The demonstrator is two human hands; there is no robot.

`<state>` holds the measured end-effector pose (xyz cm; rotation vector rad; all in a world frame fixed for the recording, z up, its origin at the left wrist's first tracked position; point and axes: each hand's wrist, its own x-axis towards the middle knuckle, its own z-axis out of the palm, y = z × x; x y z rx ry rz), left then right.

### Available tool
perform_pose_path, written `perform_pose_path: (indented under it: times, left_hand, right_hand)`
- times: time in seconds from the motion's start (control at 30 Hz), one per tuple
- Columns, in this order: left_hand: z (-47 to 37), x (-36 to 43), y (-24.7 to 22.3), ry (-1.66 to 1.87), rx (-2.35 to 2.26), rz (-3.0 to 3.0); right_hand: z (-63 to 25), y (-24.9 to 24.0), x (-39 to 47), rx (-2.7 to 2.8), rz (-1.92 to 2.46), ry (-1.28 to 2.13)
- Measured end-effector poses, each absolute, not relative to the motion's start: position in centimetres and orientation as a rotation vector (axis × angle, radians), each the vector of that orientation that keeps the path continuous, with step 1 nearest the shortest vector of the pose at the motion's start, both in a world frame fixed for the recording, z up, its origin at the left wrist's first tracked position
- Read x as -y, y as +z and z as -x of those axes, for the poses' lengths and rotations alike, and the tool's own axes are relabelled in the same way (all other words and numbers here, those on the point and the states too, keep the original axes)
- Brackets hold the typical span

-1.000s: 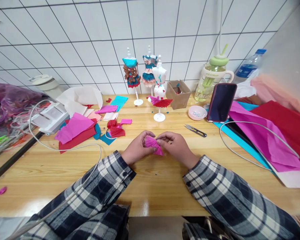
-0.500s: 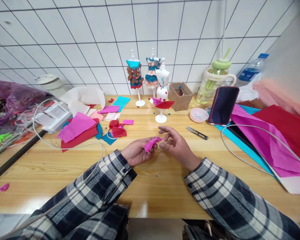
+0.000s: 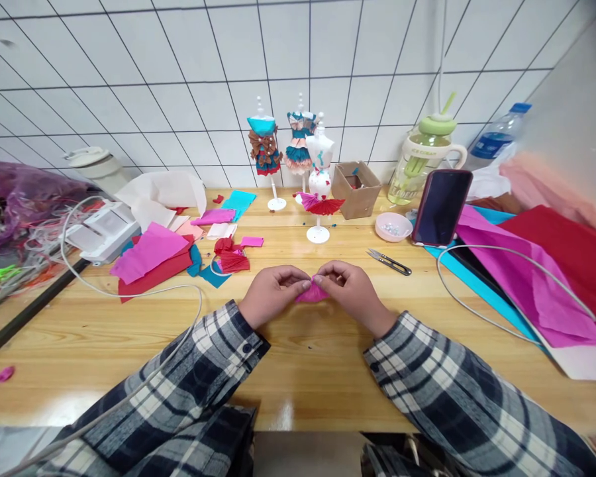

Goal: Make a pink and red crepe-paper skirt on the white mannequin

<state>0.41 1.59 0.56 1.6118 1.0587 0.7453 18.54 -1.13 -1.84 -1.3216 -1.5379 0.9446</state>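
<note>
A gathered piece of magenta crepe paper (image 3: 312, 293) is pinched between my two hands, fanning out downward above the table. My left hand (image 3: 278, 291) grips its upper left edge between thumb and forefinger. From the other side, my right hand (image 3: 350, 291) pinches the upper right edge, its fingertips almost meeting the left ones. Just beyond the hands stands a small white dress form (image 3: 320, 149) with a pleated pink and red paper skirt (image 3: 325, 204) around its lower part. Thread snips (image 3: 390, 262) lie to the right of my right hand.
Two dressed mini forms, one in a brown bow outfit (image 3: 265, 149), stand at the back beside a cardboard box (image 3: 356, 189). A pink dish (image 3: 393, 227) of beads and a phone (image 3: 442, 207) are to the right. Paper scraps (image 3: 153, 255) and a white cable (image 3: 198, 311) lie left.
My right hand has come in from being apart and now pinches the paper too. My left hand has turned palm-down, and the paper has spread from a narrow bunch into a fan.
</note>
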Motion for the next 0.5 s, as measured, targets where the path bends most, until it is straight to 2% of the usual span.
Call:
perform_pose_path:
  times: [0.23,0.5]
  left_hand:
    - [-0.9,-1.4,-0.9,0.881,-1.012,-1.291]
    - [-0.7,-1.6,-0.3,0.827,-1.042,-1.302]
  right_hand:
    - [-18.0,-2.2,1.2,1.277,1.221,1.29]
    - [-18.1,-2.3,1.2,1.405,1.251,1.146]
